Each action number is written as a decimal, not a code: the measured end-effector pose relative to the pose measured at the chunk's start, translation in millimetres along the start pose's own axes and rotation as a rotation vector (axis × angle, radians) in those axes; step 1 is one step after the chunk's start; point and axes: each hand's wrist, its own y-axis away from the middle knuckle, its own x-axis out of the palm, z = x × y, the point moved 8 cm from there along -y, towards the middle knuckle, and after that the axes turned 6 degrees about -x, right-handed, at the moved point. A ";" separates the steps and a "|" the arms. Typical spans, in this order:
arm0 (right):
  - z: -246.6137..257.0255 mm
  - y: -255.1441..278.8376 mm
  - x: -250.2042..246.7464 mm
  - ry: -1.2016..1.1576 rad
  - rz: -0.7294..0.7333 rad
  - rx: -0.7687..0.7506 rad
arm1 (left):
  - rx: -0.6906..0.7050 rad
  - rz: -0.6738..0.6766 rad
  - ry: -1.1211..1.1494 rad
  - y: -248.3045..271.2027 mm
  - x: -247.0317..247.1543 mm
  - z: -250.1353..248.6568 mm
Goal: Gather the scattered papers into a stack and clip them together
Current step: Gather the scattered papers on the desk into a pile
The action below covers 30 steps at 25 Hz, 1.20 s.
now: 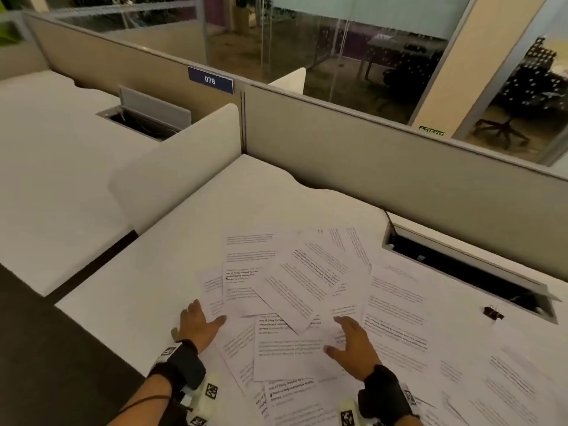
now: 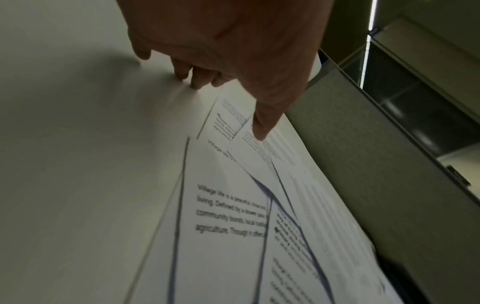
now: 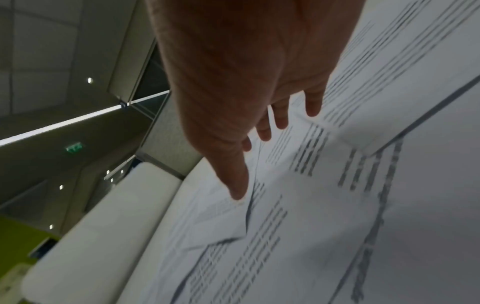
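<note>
Several printed white papers lie scattered and overlapping on the white desk. My left hand lies flat with straight fingers at the pile's left edge, its thumb on a sheet. My right hand is spread over the papers to the right of the middle and holds nothing. A small black binder clip lies on the desk at the far right, apart from both hands. In the left wrist view, my left hand touches the papers with its fingertips. In the right wrist view, my right hand hovers just above the sheets.
An open cable slot is cut into the desk at the back right, near the clip. Grey partition walls bound the desk at the back, and a rounded white divider stands at the left. Bare desk surface shows left of the pile.
</note>
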 end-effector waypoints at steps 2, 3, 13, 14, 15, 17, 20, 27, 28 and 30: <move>31.1 -35.2 49.2 0.105 0.117 -0.026 | -0.010 0.028 -0.049 -25.1 -12.3 25.0; 30.0 -35.9 50.6 0.179 0.112 -0.004 | 0.014 0.037 -0.100 -19.4 -9.5 15.2; 21.4 -23.5 77.9 0.319 0.164 0.048 | 0.226 0.158 -0.156 -19.0 5.9 -25.8; 21.0 -24.2 77.8 0.320 0.165 0.048 | 0.232 0.177 -0.137 -16.8 6.8 -28.7; 22.4 -23.3 76.2 0.319 0.165 0.054 | 0.247 0.210 -0.102 -16.1 8.9 -31.2; 23.5 -21.3 73.7 0.315 0.158 0.063 | 0.275 0.272 -0.023 -7.5 10.8 -36.0; 20.8 -21.7 75.3 0.307 0.148 0.083 | 0.246 0.218 0.007 3.5 6.4 -28.3; 19.8 -25.3 78.2 0.320 0.155 0.125 | 0.100 0.311 0.317 24.0 16.0 -25.0; 20.0 -26.4 78.7 0.322 0.151 0.124 | 0.074 0.339 0.410 26.2 17.9 -25.8; 20.0 -27.6 78.9 0.317 0.157 0.124 | 0.028 0.470 0.627 32.2 28.2 -27.3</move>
